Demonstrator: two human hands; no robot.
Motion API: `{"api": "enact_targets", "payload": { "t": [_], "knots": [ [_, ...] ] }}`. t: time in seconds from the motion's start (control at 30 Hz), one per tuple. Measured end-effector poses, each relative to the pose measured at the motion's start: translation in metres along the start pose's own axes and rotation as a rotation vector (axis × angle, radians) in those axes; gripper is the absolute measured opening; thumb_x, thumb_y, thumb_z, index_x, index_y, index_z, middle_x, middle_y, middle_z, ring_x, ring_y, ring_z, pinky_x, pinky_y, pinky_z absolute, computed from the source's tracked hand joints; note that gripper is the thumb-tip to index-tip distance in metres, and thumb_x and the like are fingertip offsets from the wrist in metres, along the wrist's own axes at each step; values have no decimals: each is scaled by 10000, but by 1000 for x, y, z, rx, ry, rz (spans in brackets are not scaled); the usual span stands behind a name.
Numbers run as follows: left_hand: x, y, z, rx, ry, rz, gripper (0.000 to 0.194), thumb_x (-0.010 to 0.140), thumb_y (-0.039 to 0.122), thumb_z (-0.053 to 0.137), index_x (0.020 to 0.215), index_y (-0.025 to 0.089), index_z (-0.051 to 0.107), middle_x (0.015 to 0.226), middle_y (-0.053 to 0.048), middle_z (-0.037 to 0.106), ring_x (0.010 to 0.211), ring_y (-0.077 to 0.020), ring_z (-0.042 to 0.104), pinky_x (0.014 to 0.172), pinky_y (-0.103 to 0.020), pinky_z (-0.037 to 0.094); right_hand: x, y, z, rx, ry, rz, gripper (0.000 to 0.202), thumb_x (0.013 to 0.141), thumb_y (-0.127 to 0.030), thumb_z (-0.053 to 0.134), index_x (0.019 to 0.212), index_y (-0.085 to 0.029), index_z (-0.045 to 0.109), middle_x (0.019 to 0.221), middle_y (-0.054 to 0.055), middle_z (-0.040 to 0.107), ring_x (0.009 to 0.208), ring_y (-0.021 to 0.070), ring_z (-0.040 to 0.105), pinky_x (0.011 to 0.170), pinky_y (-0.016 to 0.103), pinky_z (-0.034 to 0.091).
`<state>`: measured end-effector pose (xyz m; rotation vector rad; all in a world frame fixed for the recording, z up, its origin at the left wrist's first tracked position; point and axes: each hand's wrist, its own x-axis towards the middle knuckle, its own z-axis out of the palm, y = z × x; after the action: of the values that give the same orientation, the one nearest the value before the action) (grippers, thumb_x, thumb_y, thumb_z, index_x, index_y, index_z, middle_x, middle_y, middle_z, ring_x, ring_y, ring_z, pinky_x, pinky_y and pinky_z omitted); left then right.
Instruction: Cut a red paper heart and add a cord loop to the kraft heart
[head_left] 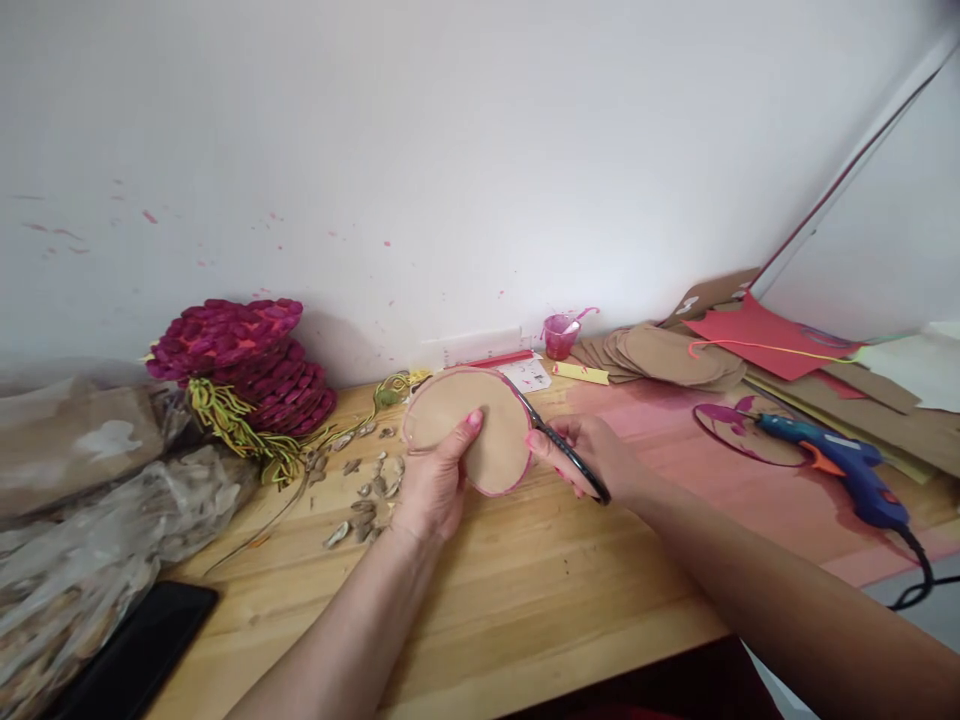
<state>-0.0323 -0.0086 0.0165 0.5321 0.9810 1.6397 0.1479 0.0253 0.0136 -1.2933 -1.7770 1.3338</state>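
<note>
My left hand grips a round cardboard disc with a pink-purple line along its edge, thumb lying on its face. The disc is held up over the wooden table. At the disc's right edge, my right hand is closed around black-handled scissors, whose blades point up and left along the rim. How far the blades are apart I cannot tell. Nutshell pieces lie on the table left of my left hand.
At left are a stack of magenta-covered pieces, a plastic bag and a black phone. Behind stands a pink cup. Cardboard discs, red paper and a blue glue gun with its cord lie at right.
</note>
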Motion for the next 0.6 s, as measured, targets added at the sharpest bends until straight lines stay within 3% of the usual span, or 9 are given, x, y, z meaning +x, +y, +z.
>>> {"api": "enact_targets", "payload": {
  "t": [0.27,0.6],
  "knots": [
    [0,-1,-1,66,-50,69,648,597,229,906,1189,217,641,1143,-83,735,1057,-240,691,914,-356,572,-2,-3,-1,-71,17,-52,561,784,-697,594,586,-219,377,495,-23,423,426,103,369,405,256,276],
    [-1,0,-1,50,-41,64,639,606,236,906,1191,219,650,1126,-79,739,1046,-234,697,926,-362,573,-2,1,2,-135,17,-159,579,839,-688,534,580,-209,340,507,-45,298,483,92,286,469,255,171]
  ]
}}
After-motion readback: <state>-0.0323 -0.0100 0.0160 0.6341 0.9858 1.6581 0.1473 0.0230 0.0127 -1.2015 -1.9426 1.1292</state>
